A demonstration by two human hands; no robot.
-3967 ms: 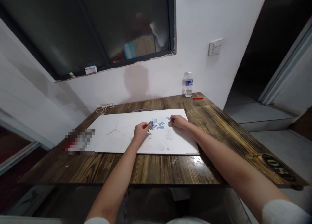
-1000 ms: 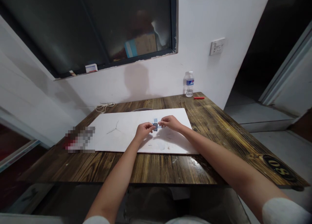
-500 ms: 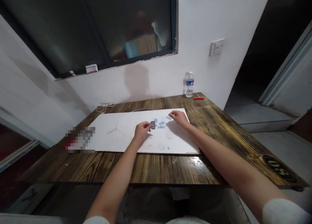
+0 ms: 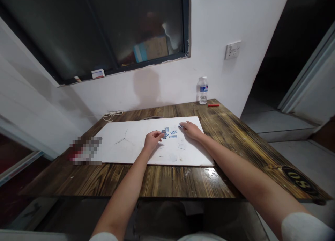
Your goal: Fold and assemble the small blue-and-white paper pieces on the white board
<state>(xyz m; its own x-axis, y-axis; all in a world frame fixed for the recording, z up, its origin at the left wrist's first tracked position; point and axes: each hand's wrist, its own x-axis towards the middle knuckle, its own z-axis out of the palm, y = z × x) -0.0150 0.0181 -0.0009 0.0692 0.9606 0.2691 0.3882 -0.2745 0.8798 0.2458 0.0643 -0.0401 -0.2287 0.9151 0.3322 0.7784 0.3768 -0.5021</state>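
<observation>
My left hand (image 4: 152, 140) is closed in a pinch at the edge of a small dark blue piece (image 4: 164, 134), whose kind I cannot make out. It is over a white board (image 4: 141, 150). To the right, my right hand (image 4: 191, 130) rests low on the board with its fingers stretched out. The fingertips partly cover a small blue-and-white striped piece (image 4: 180, 125). Between the hands lie more flat pieces of this sort, one tilted blue-framed piece (image 4: 173, 132) and another blue-framed piece (image 4: 173, 137) nearer me.
The board lies on a dark wooden table (image 4: 183, 181). A plastic bottle (image 4: 203, 90) and a red pen-like stick (image 4: 213, 105) are at the back right. A bundled white cord (image 4: 112, 114) lies at the back left, near the wall. A blurred patch covers the board's left end.
My right hand has come down onto the board, its fingers now flatter and over the striped piece that showed more fully before. My left hand has stayed in place.
</observation>
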